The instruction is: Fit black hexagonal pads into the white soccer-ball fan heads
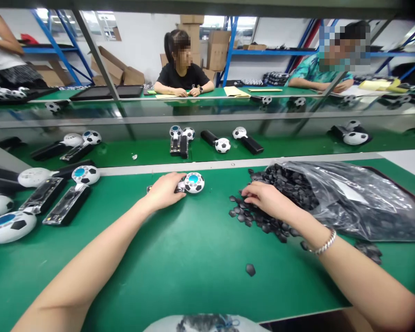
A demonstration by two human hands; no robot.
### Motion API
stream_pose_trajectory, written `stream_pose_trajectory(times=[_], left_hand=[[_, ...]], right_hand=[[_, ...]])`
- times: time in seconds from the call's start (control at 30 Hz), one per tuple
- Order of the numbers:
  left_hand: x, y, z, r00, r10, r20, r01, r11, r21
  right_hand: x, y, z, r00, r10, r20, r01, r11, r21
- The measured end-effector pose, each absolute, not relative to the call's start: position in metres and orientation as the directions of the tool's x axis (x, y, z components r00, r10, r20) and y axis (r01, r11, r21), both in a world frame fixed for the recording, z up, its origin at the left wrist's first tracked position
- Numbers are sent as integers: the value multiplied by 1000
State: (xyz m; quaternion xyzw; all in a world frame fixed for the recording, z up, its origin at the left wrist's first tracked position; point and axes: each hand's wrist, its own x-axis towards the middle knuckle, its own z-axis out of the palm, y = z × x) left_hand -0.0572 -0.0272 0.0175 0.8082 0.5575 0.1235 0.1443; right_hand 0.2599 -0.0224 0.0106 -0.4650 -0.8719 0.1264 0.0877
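My left hand lies closed over the handle of a small football-patterned fan on the green table, the fan's blue-centred round head poking out to the right of my fingers. My right hand rests on a heap of small black plastic pieces spilling from a clear plastic bag, fingers curled as if pinching one of them. What sits between the fingertips is too small to make out. One black piece lies alone nearer to me.
Several more football fans and open black handles lie at the left. A conveyor belt behind a metal rail carries further fans. Two people sit at a far table; a third stands at the far left.
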Motion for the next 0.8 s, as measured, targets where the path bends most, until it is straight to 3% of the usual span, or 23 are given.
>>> stream_pose_trajectory(times=[0.13, 0.27, 0.33, 0.47, 0.53, 0.7, 0.8], left_hand=[[-59, -42, 28, 369, 923, -111, 848, -285, 447], [-55, -54, 35, 378, 885, -272, 862, -230, 451], [-48, -60, 35, 334, 913, -234, 905, -241, 350], [-32, -70, 31, 293, 956, 1, 946, -290, 145], [-29, -73, 32, 338, 941, -2, 926, -332, 179], [-34, -75, 32, 452, 881, -140, 838, -365, 406], [-29, -75, 25, 436, 891, -129, 848, -359, 391]], right_hand=[[242, -23, 10, -612, 791, 1, 734, 570, -369], [234, -22, 6, -592, 805, -44, 774, 553, -308], [236, -21, 4, -565, 824, -43, 802, 537, -261], [240, -21, 2, -525, 851, 2, 830, 513, -216], [240, -22, 3, -544, 838, 46, 808, 538, -239], [246, -21, 4, -556, 830, 49, 792, 546, -274], [251, -21, 4, -533, 846, -1, 818, 516, -254]])
